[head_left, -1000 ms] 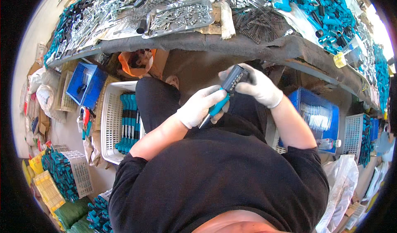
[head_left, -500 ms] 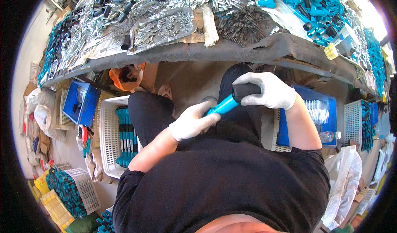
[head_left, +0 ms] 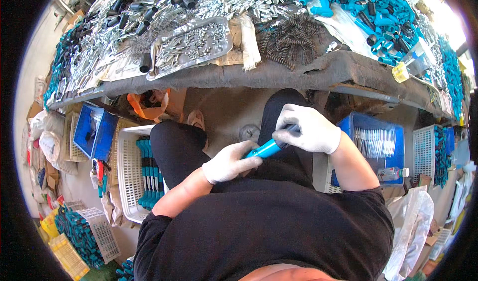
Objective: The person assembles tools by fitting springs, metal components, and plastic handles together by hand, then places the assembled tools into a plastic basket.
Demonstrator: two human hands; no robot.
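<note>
Above my lap, my left hand (head_left: 230, 162), in a white glove, grips the lower end of a bright blue plastic tube (head_left: 267, 149) with thumb and fingers. The tube slants up to the right. My right hand (head_left: 309, 129), gloved as well, is closed around a black sleeve at the tube's upper end. Only a dark bit of that sleeve shows between thumb and fingers, so I cannot tell how far it sits on the tube. My left fingers partly hide the tube's lower end.
Ahead, a cloth-covered workbench (head_left: 219, 77) bears a metal tray (head_left: 226, 51), dark springs (head_left: 289, 42) and blue parts (head_left: 383, 19). A white crate (head_left: 130, 181) of blue-and-black pieces stands left. Right are a blue bin (head_left: 401, 146) and a plastic bottle (head_left: 391, 173).
My right hand has closed further around the black sleeve, which showed plainly before and is now mostly covered. My left hand keeps its hold on the tube. The whole view has shifted slightly.
</note>
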